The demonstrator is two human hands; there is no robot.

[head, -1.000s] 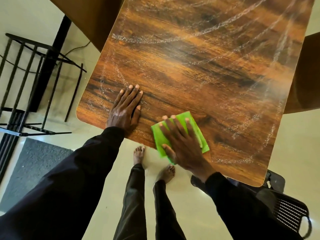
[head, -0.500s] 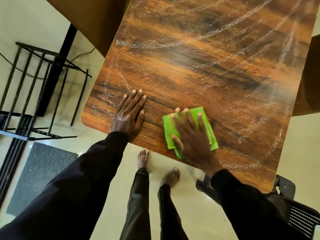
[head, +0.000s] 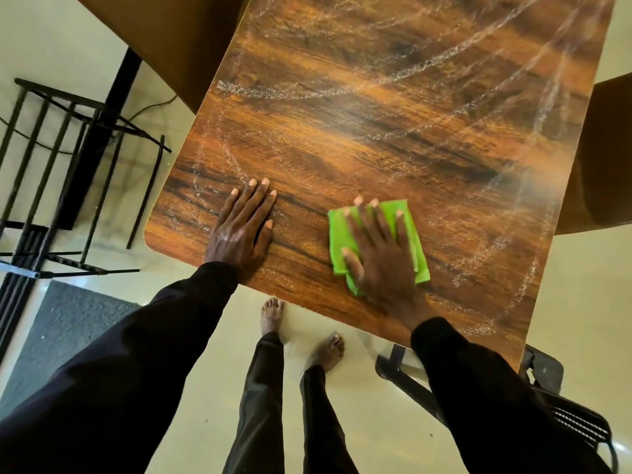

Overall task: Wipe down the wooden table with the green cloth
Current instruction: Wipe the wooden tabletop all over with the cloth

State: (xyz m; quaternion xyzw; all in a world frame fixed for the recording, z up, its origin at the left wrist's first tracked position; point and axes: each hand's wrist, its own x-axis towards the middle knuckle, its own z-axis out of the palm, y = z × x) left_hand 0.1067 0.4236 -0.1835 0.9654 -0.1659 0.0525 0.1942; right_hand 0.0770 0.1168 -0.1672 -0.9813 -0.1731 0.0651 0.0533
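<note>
Wiping mid-task: right hand (head: 379, 258) flat, fingers straight, pressing folded bright-green cloth (head: 337, 234) near front edge of brown wood-grain surface (head: 376, 138), left hand (head: 239, 227) flat, empty; whitish streaks (head: 273, 92) cover most, much probably remains.

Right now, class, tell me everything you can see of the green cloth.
The green cloth is bright lime, soft-looking fabric, folded into a rough rectangle, with layered edges showing at its near corners. It lies flat on the wooden table, close to the near edge. The right hand presses on it with spread, straight fingers and covers its middle. Nothing else touches it. Its outline is slightly blurred.
</note>
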